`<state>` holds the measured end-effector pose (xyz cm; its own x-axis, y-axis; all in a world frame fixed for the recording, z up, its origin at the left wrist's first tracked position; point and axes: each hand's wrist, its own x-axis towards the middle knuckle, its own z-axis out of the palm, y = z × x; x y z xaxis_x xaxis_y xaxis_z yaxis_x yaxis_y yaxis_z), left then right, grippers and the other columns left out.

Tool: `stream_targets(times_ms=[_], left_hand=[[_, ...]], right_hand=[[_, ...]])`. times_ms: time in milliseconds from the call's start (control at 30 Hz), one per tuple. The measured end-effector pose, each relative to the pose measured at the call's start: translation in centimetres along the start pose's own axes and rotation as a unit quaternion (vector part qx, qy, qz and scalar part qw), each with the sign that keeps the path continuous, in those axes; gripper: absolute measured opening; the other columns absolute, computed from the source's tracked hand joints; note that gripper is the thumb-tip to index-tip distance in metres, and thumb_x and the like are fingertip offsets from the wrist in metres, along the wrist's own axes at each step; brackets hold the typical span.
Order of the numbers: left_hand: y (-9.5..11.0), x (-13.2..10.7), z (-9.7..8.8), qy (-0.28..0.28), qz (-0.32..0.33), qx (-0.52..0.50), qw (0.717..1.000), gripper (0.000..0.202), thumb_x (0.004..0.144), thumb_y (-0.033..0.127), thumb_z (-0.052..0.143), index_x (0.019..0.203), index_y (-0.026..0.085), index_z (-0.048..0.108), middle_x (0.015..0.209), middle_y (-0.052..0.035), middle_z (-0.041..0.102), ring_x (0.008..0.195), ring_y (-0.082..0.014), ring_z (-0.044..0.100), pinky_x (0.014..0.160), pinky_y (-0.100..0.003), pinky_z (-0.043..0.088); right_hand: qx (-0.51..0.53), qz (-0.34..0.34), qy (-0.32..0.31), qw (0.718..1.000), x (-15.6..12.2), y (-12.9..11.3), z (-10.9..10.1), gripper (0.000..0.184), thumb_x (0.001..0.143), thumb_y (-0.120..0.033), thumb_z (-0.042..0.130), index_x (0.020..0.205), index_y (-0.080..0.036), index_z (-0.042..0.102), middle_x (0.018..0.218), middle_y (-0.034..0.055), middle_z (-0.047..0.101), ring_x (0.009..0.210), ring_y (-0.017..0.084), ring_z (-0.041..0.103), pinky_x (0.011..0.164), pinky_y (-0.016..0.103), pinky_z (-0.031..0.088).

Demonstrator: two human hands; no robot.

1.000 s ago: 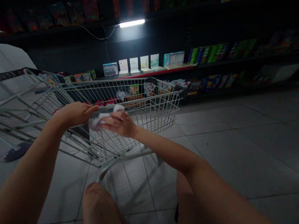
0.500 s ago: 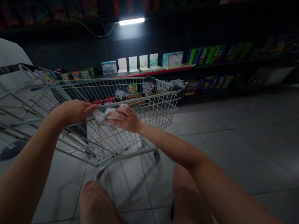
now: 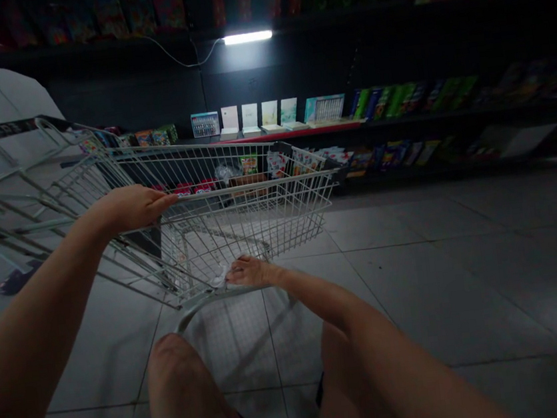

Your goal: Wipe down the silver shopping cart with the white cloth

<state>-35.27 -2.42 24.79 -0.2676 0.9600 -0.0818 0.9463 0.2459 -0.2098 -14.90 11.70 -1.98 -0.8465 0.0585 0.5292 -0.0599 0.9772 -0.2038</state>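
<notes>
A metal wire shopping cart (image 3: 256, 187) stands side-on in front of me. My left hand (image 3: 130, 208) is closed over the near top rail of its basket, fingers pointing right. Lower down, my right hand (image 3: 251, 272) holds a crumpled white cloth or tissue (image 3: 220, 277) against the cart's lower side, by the bottom frame bar. Part of the cloth is hidden under the fingers.
Dark store shelves (image 3: 145, 93) run behind the cart, stocked with boxes and bright packets. A lit tube lamp (image 3: 247, 37) hangs below the upper shelf. Grey floor tiles (image 3: 420, 300) extend to the right. My knees are close to the cart's near side.
My right hand has moved down with the white cloth, from the top rail to the lower side of the cart. My left hand stays at the top rail.
</notes>
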Motion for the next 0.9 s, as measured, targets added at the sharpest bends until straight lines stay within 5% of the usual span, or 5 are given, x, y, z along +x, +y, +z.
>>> stream_targets(times_ms=[200,333,600,733,900], left_hand=[[0.7,-1.3,-0.6,0.020,0.023,-0.029,0.999,0.061,0.098,0.056,0.025,0.091,0.016,0.071,0.056,0.0004,0.060,0.057,-0.0146,0.053,0.062,-0.027,0.037],[0.9,-1.7,-0.8,0.028,0.023,-0.030,0.999,0.058,0.099,0.055,0.028,0.090,0.016,0.070,0.057,0.0015,0.060,0.057,-0.0137,0.053,0.062,-0.027,0.036],[0.4,-1.2,-0.7,0.009,0.008,0.013,1.000,0.065,0.098,0.054,0.021,0.103,0.014,0.072,0.070,-0.0046,0.067,0.064,-0.0169,0.057,0.062,-0.027,0.034],[0.3,-1.1,-0.7,0.000,0.006,-0.005,1.000,0.066,0.097,0.053,0.021,0.102,0.012,0.072,0.069,-0.0065,0.065,0.064,-0.0179,0.056,0.063,-0.028,0.034],[0.3,-1.0,-0.7,-0.013,0.006,0.007,1.000,0.065,0.097,0.053,0.020,0.103,0.013,0.071,0.069,-0.0061,0.064,0.062,-0.0169,0.053,0.063,-0.027,0.031]], right_hand=[[-0.050,-0.112,-0.032,0.992,4.5,4.1,-5.5,0.018,0.097,-0.030,0.053,0.108,-0.031,0.067,0.115,-0.0013,0.067,0.101,0.015,0.058,0.096,0.036,0.051],[-0.185,-0.113,0.164,0.962,9.2,4.9,-9.0,0.028,0.097,-0.028,0.053,0.119,-0.040,0.064,0.123,-0.0018,0.062,0.116,0.021,0.047,0.104,0.042,0.041],[-0.262,-0.227,0.177,0.921,3.6,3.7,-1.3,0.017,0.093,-0.026,0.061,0.103,-0.034,0.071,0.106,-0.0026,0.067,0.096,0.017,0.048,0.085,0.032,0.042],[-0.200,-0.171,0.208,0.942,2.5,1.1,-5.3,0.024,0.093,-0.020,0.057,0.108,-0.033,0.071,0.113,0.0000,0.064,0.106,0.018,0.047,0.094,0.034,0.043],[-0.175,-0.002,0.315,0.933,9.8,-4.1,-10.8,0.041,0.094,-0.016,0.048,0.130,-0.034,0.059,0.134,0.0020,0.054,0.126,0.025,0.041,0.109,0.048,0.037]])
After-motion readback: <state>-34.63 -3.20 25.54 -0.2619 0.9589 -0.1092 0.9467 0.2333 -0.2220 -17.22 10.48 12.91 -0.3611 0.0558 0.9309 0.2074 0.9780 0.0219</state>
